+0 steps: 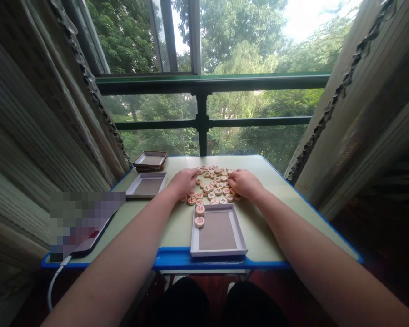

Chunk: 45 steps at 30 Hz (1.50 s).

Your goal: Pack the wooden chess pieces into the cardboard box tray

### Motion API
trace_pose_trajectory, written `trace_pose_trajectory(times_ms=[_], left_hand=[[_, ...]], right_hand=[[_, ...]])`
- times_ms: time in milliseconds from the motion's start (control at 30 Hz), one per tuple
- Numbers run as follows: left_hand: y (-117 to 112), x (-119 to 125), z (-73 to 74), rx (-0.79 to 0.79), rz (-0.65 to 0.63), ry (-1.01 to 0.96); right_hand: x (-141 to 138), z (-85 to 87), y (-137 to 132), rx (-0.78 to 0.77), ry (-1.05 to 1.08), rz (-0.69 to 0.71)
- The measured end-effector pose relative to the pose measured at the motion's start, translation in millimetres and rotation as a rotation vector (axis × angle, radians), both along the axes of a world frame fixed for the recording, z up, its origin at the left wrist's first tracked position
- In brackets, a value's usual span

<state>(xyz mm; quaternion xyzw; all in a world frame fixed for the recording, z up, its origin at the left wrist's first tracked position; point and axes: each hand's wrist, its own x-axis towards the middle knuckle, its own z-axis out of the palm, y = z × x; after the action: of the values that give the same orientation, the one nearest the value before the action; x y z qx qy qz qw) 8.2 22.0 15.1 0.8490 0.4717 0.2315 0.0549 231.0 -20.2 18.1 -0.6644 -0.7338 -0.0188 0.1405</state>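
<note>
A loose heap of round wooden Chinese chess pieces (218, 179) lies on the table, marked with red or dark characters. At the heap's left side my left hand (184, 182) reaches forward, fingers extended against the edge pieces and partly hidden behind the hand. My right hand (243, 182) rests at the right side, its fingers loosely bent and apart, touching pieces there. Nearer to me is a shallow white-rimmed box tray (218, 236) with a grey-brown bottom. Two red-marked pieces, an upper one (200, 210) and a lower one (199, 221), lie along its left wall.
Another shallow tray (147, 185) lies at the left, with a stacked brown-edged box (150, 159) behind it. A tablet-like device (92, 234) with a white cable (56, 277) is at the left edge. The pale table (272, 240) has a blue rim; a green-railed window stands behind.
</note>
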Motion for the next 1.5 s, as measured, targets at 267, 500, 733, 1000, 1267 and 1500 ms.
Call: trace_pose_trajectory(times_ms=[267, 500, 733, 1000, 1267, 1500], left_hand=[[-2, 1, -0.8, -0.035, -0.104, 0.188], [-3, 8, -2.4, 0.048, -0.052, 0.173], [-5, 10, 0.1, 0.116, 0.016, 0.260], [-1, 6, -2.1, 0.048, 0.003, 0.244], [-10, 5, 4.8, 0.106, 0.000, 0.192], [-10, 7, 1.1, 0.035, -0.102, 0.173]], right_hand=[[13, 8.6, 4, -0.129, 0.005, -0.049], [9, 10.1, 2, -0.116, 0.078, 0.087], [4, 10.1, 0, -0.049, 0.109, 0.047], [13, 17.5, -3, -0.202, 0.082, 0.121], [12, 10.4, 0, -0.126, 0.030, -0.008], [11, 3.5, 3, -0.076, 0.137, -0.062]])
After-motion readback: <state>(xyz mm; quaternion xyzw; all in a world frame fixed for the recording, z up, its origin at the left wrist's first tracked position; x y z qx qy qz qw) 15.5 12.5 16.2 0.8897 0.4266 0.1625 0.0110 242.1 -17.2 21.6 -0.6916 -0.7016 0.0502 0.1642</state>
